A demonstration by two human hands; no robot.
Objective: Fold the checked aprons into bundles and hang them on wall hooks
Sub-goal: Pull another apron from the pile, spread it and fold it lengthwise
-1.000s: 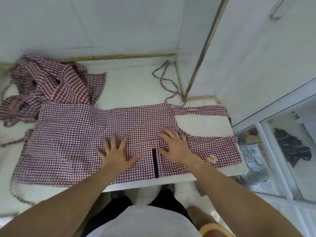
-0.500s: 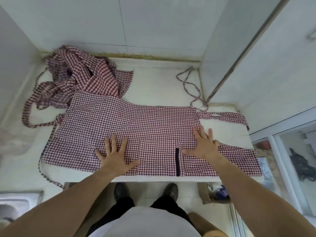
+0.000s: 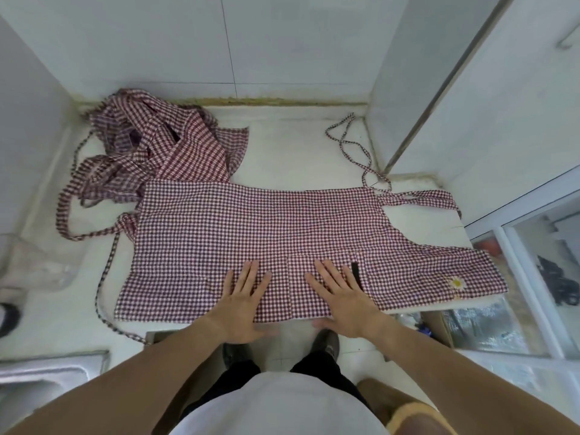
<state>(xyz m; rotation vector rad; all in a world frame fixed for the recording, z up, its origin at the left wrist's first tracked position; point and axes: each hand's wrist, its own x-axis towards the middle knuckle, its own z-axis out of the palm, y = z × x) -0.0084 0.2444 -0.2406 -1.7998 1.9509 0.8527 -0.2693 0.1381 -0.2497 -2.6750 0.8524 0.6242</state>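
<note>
White counter (image 3: pixel 292 146) holds a flat apron (image 3: pixel 251 233) and a crumpled pile (image 3: pixel 157 142). Both hands, left (image 3: pixel 243 304) and right (image 3: pixel 343 296), press its near edge with straight fingers; thumbs blurred.

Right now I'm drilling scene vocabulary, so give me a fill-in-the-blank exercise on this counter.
1. Both hands, the left hand and the right hand, lie ____ on the spread apron.
2. The embroidered flower is a ____.
3. The crumpled apron lies at the counter's back ____ corner.

Missing words: flat; daisy; left
</note>
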